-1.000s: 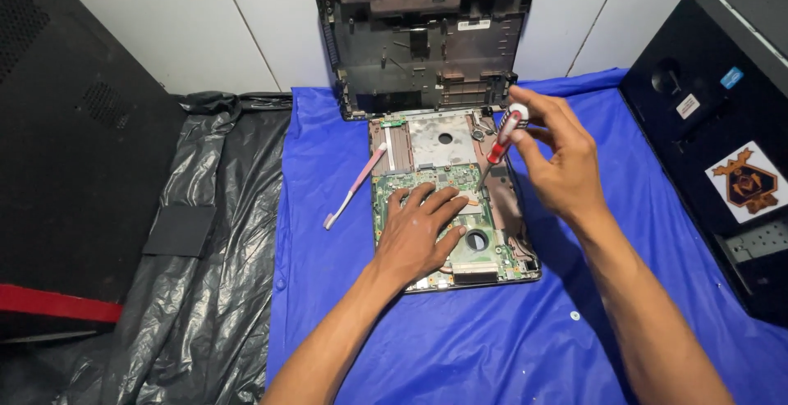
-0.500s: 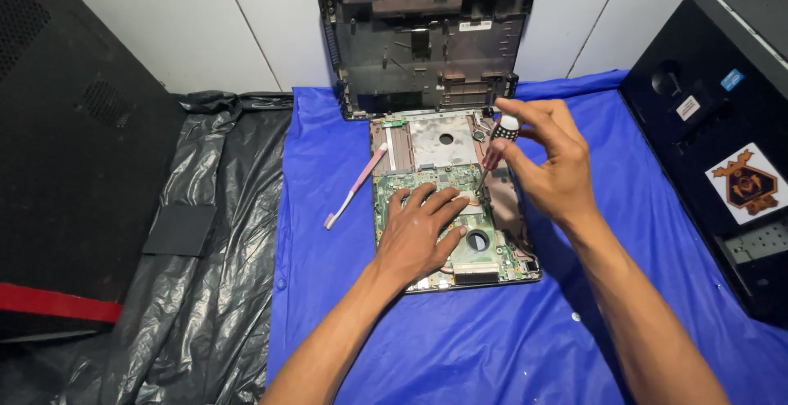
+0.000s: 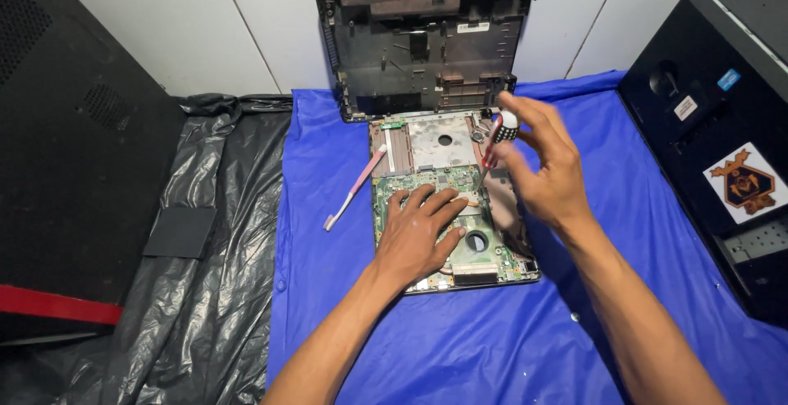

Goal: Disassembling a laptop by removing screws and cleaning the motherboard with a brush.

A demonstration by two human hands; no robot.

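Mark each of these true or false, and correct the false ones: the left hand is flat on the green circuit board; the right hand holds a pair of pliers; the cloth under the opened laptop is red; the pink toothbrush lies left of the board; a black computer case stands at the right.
1. The left hand lies flat on the green circuit board. True.
2. The right hand holds pliers. False: it holds a small screwdriver, tip down on the board.
3. The cloth is red. False: the cloth is blue.
4. The pink toothbrush lies left of the board. True.
5. A black computer case stands at the right. True.
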